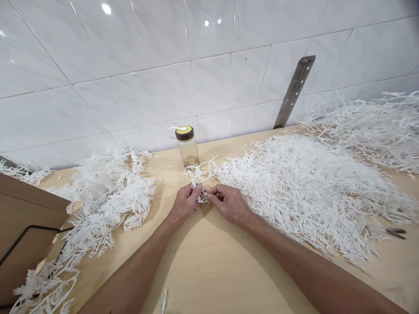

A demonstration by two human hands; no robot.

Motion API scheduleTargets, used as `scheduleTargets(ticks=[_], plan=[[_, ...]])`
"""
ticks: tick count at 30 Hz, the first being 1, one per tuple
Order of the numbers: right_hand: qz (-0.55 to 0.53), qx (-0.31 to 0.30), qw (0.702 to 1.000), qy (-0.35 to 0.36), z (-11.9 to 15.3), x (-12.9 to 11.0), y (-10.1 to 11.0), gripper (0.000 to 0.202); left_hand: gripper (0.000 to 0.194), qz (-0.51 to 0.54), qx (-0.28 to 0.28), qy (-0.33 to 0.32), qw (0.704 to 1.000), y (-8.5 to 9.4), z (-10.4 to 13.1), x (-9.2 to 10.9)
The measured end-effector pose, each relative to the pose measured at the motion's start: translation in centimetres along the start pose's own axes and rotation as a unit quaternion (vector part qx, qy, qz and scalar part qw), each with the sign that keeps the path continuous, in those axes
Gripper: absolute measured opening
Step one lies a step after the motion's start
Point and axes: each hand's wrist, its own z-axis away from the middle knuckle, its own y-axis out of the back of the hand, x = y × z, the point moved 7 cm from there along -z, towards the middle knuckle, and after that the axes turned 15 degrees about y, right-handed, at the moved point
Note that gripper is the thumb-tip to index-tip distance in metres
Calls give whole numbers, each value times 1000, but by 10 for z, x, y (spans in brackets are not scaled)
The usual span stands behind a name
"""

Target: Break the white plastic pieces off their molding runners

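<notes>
Both hands meet near the middle of the wooden table (209, 257). My left hand (186, 201) is closed on a white stringy bundle (198, 176), whose loose loops stick up toward the bottle. Just to the right, my right hand (229, 203) pinches at the same bundle with thumb and forefinger; the fine strand between its fingertips is too small to make out. A large heap of white branching strands (304, 187) spreads to the right of my right hand. Another pile of white strands (104, 196) lies to the left.
A clear bottle (189, 152) with a yellow and dark lid stands behind my hands. A cardboard box (29, 218) is at the left edge. A metal bracket (294, 91) leans on the tiled wall. Dark snips (396, 233) lie far right; a small white tuft (164, 301) is in front.
</notes>
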Motion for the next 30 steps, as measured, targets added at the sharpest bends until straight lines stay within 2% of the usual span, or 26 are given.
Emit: scheduleTargets(ticks=[9, 17, 30], plan=[[-25, -12, 999, -21, 1, 3, -2, 11, 41, -6, 0, -13, 1000, 0, 1, 1], [-31, 12, 999, -35, 1, 9, 0, 13, 42, -22, -9, 1, 1000, -1, -1, -2], [-2, -26, 999, -25, -1, 4, -2, 12, 40, -25, 11, -2, 1000, 2, -3, -3]])
